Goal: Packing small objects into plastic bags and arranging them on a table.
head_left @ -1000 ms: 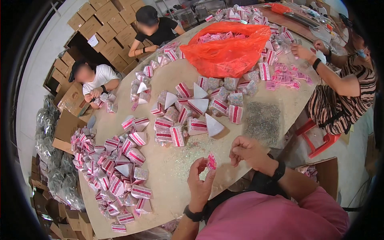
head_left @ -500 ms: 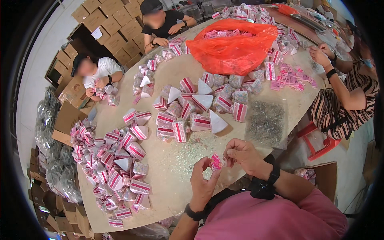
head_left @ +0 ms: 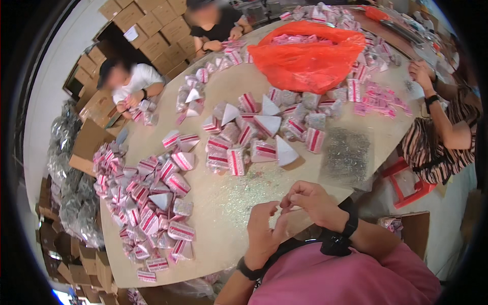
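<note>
Thumb and fingers of the right hand (head_left: 311, 204) are brought together; those of the left hand (head_left: 263, 231) are curved toward them. On the near side of the flat bag of metal pieces (head_left: 347, 157), a thin pale sliver (head_left: 292, 209) seems to show between the hands; whether it is pinched, and by which, cannot be told. It is judged light and flimsy, best taken by its edges. Left of that bag, pink-and-white wedges (head_left: 264, 151) are heaped, apparently film-wrapped, so probably light but slippery. Beyond the bag, pink tags (head_left: 378, 100) are scattered.
</note>
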The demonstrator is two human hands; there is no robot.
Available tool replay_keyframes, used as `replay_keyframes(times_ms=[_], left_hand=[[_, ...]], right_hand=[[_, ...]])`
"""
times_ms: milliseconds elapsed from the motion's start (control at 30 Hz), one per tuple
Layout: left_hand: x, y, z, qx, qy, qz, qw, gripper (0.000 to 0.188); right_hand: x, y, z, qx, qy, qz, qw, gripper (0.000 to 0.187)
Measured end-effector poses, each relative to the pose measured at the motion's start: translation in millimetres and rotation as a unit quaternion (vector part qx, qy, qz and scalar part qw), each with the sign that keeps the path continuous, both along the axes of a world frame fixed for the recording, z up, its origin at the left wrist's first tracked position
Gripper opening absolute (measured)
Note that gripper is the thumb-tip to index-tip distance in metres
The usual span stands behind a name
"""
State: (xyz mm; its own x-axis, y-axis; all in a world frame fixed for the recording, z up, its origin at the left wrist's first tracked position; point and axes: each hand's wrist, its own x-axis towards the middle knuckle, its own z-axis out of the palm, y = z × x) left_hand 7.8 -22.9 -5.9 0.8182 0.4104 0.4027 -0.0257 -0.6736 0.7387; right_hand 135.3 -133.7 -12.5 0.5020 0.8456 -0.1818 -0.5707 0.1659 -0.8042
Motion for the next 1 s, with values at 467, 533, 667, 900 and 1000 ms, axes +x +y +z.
replay_keyframes(times_ms=[467, 533, 667, 900, 1000], left_hand=[[-1.0, 4.7, -8.0, 0.085, -0.117, 0.017, 0.989, 0.012], [-3.9, 5.2, -7.5, 0.069, -0.102, 0.007, 0.992, 0.014], [-5.0, 14.7, 3.9, 0.009, -0.078, -0.063, 0.995, 0.034], [-19.7, 25.2, 3.6, -0.017, 0.070, -0.176, 0.982, 0.047], [-29.1, 19.0, 11.1, 0.004, 0.073, -0.140, 0.987, 0.039]], right_hand=[[-11.2, 4.5, -17.5, 0.006, 0.085, 0.077, 0.993, 0.015], [-10.7, 2.2, -26.6, -0.003, 0.078, 0.077, 0.994, 0.015], [-8.0, -0.9, -27.4, -0.031, 0.047, 0.123, 0.991, 0.013], [-8.2, -4.9, -21.3, -0.068, 0.067, 0.193, 0.976, 0.012], [-7.4, -4.9, -21.0, -0.073, 0.075, 0.201, 0.974, 0.011]])
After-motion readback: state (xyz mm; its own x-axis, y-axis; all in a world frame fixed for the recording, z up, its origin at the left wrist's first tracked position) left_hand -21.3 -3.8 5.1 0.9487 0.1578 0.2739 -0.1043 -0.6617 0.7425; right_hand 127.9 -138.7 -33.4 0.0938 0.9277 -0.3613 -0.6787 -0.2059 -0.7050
